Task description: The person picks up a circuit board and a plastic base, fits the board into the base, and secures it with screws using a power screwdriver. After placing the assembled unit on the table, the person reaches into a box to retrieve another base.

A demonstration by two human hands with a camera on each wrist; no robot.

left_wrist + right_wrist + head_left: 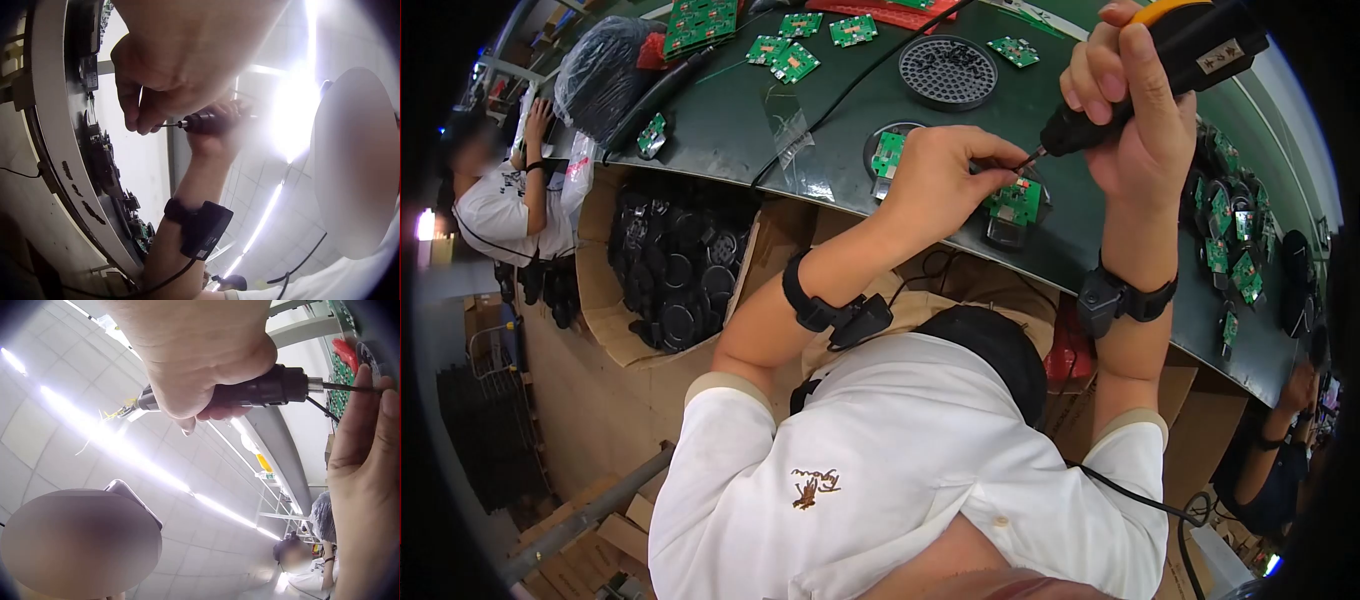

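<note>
My right hand [1135, 120] grips a black and orange electric screwdriver [1190, 60], its bit slanting down to the left. The thumb and index finger of my left hand [940, 185] pinch together at the tip of the bit [350, 388]; whether a screw is between them cannot be told. Just below the fingertips lies a green circuit board [1015, 202] on a dark housing. Another board [888, 153] in a round black housing is left of it, partly behind my left hand. In the right wrist view the screwdriver [269, 387] lies across my palm.
A round dish [948, 72] with small dark parts stands behind my hands. Loose green boards [795, 62] lie at the back left, and several assembled units [1245, 225] at the right. Below the table's left edge is a carton [600, 320] of black housings. A cable [830, 110] crosses the table.
</note>
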